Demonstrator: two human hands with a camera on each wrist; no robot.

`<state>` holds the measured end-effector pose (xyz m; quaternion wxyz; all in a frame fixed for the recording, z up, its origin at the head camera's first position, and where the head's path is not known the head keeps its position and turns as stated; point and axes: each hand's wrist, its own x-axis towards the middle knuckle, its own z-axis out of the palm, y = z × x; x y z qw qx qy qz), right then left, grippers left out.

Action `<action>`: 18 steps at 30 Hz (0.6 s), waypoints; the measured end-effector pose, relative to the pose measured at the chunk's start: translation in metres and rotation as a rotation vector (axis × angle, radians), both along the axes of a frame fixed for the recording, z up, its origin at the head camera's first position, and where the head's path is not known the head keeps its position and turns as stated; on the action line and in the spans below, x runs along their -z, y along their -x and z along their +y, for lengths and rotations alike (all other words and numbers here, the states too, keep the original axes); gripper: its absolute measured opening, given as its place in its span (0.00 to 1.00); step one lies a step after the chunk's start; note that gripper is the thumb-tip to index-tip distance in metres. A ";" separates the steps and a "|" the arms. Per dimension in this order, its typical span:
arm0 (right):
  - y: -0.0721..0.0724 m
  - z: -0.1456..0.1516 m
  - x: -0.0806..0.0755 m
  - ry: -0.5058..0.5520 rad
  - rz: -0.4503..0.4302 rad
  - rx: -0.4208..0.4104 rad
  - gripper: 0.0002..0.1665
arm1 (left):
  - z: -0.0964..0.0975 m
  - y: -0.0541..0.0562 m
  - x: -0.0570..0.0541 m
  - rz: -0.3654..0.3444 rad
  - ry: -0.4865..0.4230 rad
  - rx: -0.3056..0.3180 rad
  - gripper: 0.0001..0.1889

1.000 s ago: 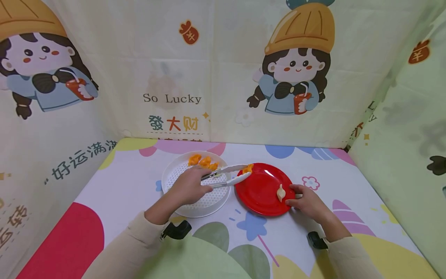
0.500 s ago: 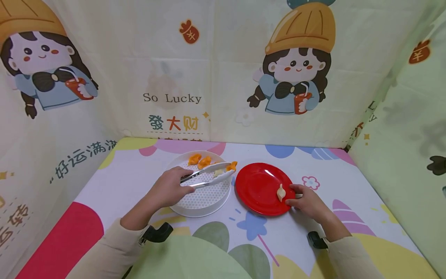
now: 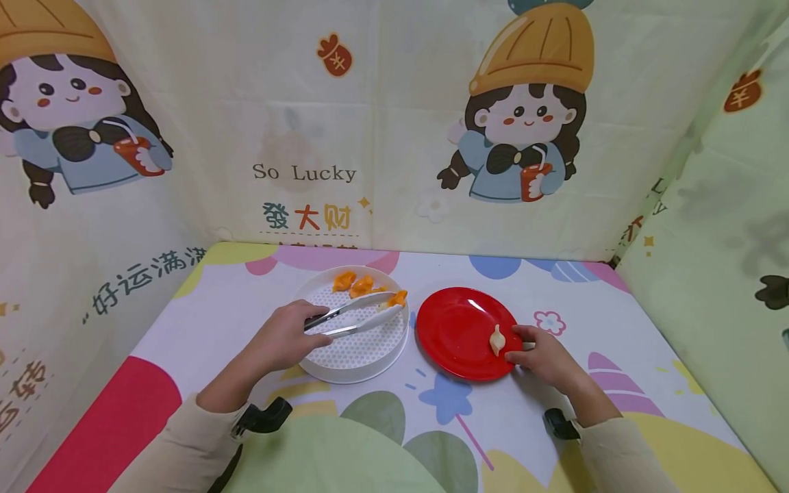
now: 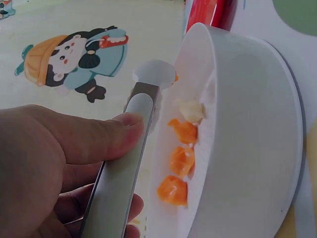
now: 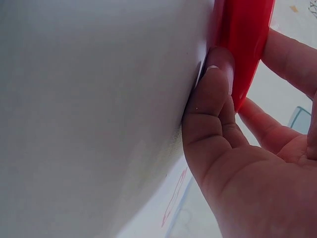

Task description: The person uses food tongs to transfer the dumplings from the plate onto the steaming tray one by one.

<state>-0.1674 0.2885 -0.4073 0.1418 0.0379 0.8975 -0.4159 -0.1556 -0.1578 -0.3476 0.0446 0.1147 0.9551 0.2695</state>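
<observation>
My left hand [image 3: 280, 340] grips a pair of tongs [image 3: 360, 311], thumb pressed along one arm of them in the left wrist view. An orange dumpling [image 3: 399, 298] sits at the tips of the tongs, over the right side of a round white steamer tray [image 3: 354, 375]. Along the tray's far side lie several more orange dumplings [image 4: 182, 161] and a pale dumpling [image 4: 191, 111]. My right hand [image 3: 545, 356] pinches the right rim of a red plate [image 3: 456, 335], with fingers reaching under the edge. One whitish dumpling [image 3: 496, 341] lies on the plate near that hand.
A patterned cloth [image 3: 444, 445] covers the table, and the tray and plate stand side by side on it with a narrow gap. Printed curtains [image 3: 407, 137] close off the back and both sides.
My left hand has drawn the tongs and the orange dumpling leftward, from the red plate's left rim back over the steamer tray. The right hand and plate stay put.
</observation>
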 end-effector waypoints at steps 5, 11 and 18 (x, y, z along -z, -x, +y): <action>0.000 0.000 0.000 0.004 0.001 0.001 0.50 | -0.003 0.001 0.004 -0.032 0.020 -0.011 0.28; -0.001 0.000 0.001 0.002 0.006 0.003 0.50 | -0.002 0.000 0.011 -0.030 0.052 0.002 0.28; -0.002 0.000 0.001 0.003 0.009 0.007 0.49 | 0.003 0.000 0.016 -0.031 0.063 -0.004 0.27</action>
